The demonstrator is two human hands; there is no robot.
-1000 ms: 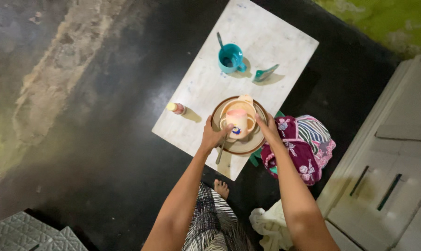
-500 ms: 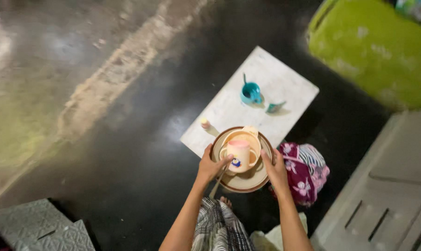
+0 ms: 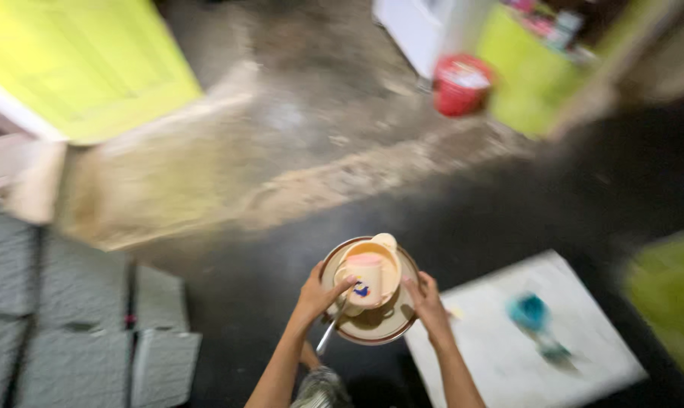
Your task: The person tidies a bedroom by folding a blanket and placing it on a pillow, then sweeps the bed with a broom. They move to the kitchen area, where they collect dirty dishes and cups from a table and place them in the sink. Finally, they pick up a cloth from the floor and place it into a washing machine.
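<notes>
Left hand (image 3: 321,293) and right hand (image 3: 426,301), arms outstretched, apparently clamp the round plate's (image 3: 372,329) opposite rims.

Brown plate (image 3: 372,332) bearing pink cup (image 3: 364,276)

arms: both bare to elbow, no sleeves, no watch/rings seen | left hand (image 3: 319,295); right hand (image 3: 426,301): no gloves | clothing: checked black-white fabric (image 3: 321,385) at lap, blurred; rest out of frame
</notes>
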